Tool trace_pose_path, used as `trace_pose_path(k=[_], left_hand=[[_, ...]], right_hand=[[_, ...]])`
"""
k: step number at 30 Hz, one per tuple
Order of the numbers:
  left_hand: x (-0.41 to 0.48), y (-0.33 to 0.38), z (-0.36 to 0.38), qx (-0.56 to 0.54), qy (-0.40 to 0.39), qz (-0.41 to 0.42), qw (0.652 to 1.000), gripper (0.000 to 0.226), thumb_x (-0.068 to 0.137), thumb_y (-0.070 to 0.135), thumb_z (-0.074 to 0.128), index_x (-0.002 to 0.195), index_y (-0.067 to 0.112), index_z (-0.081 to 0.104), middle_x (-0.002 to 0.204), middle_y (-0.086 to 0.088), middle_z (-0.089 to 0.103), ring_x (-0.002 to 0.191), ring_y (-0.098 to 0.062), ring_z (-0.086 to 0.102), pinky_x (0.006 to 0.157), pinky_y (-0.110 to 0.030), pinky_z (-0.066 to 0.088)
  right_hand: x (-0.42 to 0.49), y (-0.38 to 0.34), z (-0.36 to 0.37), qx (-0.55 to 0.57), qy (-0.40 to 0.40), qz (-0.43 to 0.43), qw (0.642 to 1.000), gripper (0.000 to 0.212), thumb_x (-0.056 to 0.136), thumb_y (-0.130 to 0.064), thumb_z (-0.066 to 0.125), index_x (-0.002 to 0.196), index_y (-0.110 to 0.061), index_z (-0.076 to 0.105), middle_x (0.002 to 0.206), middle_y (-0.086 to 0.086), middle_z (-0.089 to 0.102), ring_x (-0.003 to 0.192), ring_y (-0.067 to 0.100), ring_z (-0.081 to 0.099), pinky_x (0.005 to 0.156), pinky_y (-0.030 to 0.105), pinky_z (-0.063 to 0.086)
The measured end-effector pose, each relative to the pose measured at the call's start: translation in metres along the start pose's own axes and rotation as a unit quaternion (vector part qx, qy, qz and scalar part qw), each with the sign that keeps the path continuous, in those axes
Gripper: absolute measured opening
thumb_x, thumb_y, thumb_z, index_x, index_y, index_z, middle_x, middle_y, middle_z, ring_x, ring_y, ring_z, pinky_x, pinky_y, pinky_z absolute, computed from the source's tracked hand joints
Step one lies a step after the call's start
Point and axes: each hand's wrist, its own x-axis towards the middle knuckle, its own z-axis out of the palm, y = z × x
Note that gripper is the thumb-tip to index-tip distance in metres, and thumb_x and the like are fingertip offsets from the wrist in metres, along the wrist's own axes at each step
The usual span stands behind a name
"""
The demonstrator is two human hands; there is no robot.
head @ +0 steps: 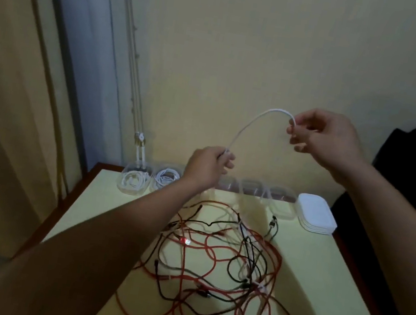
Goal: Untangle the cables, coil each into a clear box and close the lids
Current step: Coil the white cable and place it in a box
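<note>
I'm holding a white cable (247, 126) up above the table (336, 300), well clear of the heap, so this stretch hangs free of the others and I can see how it runs. My left hand (208, 167) is the lower one, over the far edge of the table, with its fingers curled round the cable. My right hand (327, 138) is higher and further right and pinches the cable between thumb and fingertips. The stretch between them arches upward. Beyond either hand I cannot tell where the cable goes.

Below, on the pale yellow top, lies the tangle (225, 263): mostly red cables (209, 253) looped through thinner black cables (180, 300), with a few pale strands among them. It spreads from the middle of the table to the near edge, so I judge most of the sorting is not yet done.

A row of clear boxes (250, 191) stands along the far edge, within reach of a raised cable. The far-left box (134, 179) and the second box (166, 179) each hold a coiled white cable. The boxes to their right look empty. At the far right sits a stack of white lids (316, 215), kept aside, I'd guess, until boxes are filled.

Next I'd coil this cable into small loops and drop it into the nearest empty box. The risk is a trailing end snagging in the heap.
</note>
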Motion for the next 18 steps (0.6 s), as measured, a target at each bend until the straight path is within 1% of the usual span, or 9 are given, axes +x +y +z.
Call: trace_pose_path(k=[2,4,5,8,11,13,15,17,18], left_hand=[[0.015,0.027,-0.017,0.008,0.017,0.036,0.999,0.025,0.103,0.026,0.05,0.099,0.018,0.073,0.078,0.004,0.074,0.065,-0.013,0.071,0.066,-0.022,0.051],[0.028,0.055,-0.032,0.036,0.018,0.084,0.996,0.025,0.103,0.027,0.051,0.098,0.018,0.074,0.074,0.005,0.073,0.06,-0.013,0.069,0.064,-0.023,0.049],[0.032,0.07,-0.037,0.051,0.01,0.106,0.993,0.025,0.102,0.027,0.052,0.097,0.017,0.074,0.072,0.004,0.072,0.057,-0.013,0.068,0.061,-0.023,0.047],[0.037,0.109,-0.046,0.116,-0.009,0.177,0.977,0.027,0.102,0.028,0.053,0.097,0.014,0.075,0.067,0.001,0.067,0.054,-0.009,0.057,0.061,-0.026,0.042],[0.036,0.13,-0.05,0.154,-0.013,0.216,0.964,0.026,0.102,0.031,0.054,0.104,0.019,0.077,0.064,0.003,0.056,0.063,-0.014,0.047,0.058,-0.02,0.032],[0.033,0.136,-0.052,0.139,-0.026,0.222,0.965,0.025,0.101,0.032,0.054,0.103,0.023,0.077,0.059,0.004,0.048,0.059,-0.01,0.042,0.056,-0.02,0.03],[0.03,0.133,-0.053,0.118,-0.025,0.203,0.972,0.026,0.101,0.035,0.054,0.097,0.024,0.077,0.052,0.007,0.047,0.054,-0.006,0.042,0.056,-0.025,0.03],[0.026,0.118,-0.053,0.087,-0.031,0.151,0.984,0.027,0.099,0.04,0.057,0.093,0.023,0.077,0.049,0.015,0.051,0.051,0.001,0.045,0.058,-0.024,0.035],[0.023,0.106,-0.053,0.059,-0.043,0.113,0.991,0.029,0.097,0.043,0.06,0.092,0.022,0.078,0.049,0.015,0.051,0.052,0.001,0.045,0.061,-0.025,0.039]], right_hand=[[-0.002,0.003,-0.005,-0.037,-0.029,0.007,0.999,0.011,0.092,-0.015,0.072,0.098,-0.024,0.071,0.089,0.006,0.075,0.082,0.022,0.073,0.074,0.041,0.06],[-0.007,0.002,-0.004,-0.023,-0.059,0.009,0.998,0.017,0.094,-0.019,0.07,0.111,-0.022,0.069,0.096,0.008,0.076,0.085,0.021,0.073,0.077,0.04,0.058],[-0.01,-0.001,-0.001,-0.005,-0.073,0.011,0.997,0.016,0.096,-0.02,0.068,0.112,-0.019,0.069,0.098,0.009,0.076,0.083,0.019,0.072,0.077,0.039,0.057],[-0.016,-0.01,0.007,0.064,-0.097,0.019,0.993,0.016,0.099,-0.026,0.065,0.108,-0.013,0.069,0.095,0.007,0.077,0.076,0.017,0.071,0.071,0.034,0.055],[-0.014,-0.013,0.012,0.02,-0.036,-0.001,0.999,0.015,0.098,-0.03,0.065,0.097,-0.017,0.07,0.084,0.001,0.074,0.063,0.013,0.065,0.057,0.029,0.051],[-0.012,-0.016,0.011,0.007,-0.015,-0.018,1.0,0.02,0.099,-0.032,0.063,0.09,-0.016,0.071,0.075,-0.001,0.069,0.058,0.013,0.061,0.051,0.027,0.048],[-0.01,-0.02,0.008,0.048,-0.022,-0.023,0.998,0.024,0.101,-0.028,0.06,0.087,-0.012,0.068,0.071,0.003,0.064,0.057,0.016,0.061,0.048,0.027,0.047],[-0.009,-0.022,-0.001,0.1,-0.001,-0.019,0.995,0.023,0.104,-0.024,0.056,0.086,-0.011,0.065,0.07,0.006,0.06,0.057,0.017,0.061,0.048,0.026,0.047],[-0.008,-0.022,-0.008,0.123,0.018,-0.013,0.992,0.023,0.104,-0.023,0.055,0.087,-0.011,0.065,0.07,0.006,0.059,0.057,0.017,0.061,0.048,0.026,0.048]])
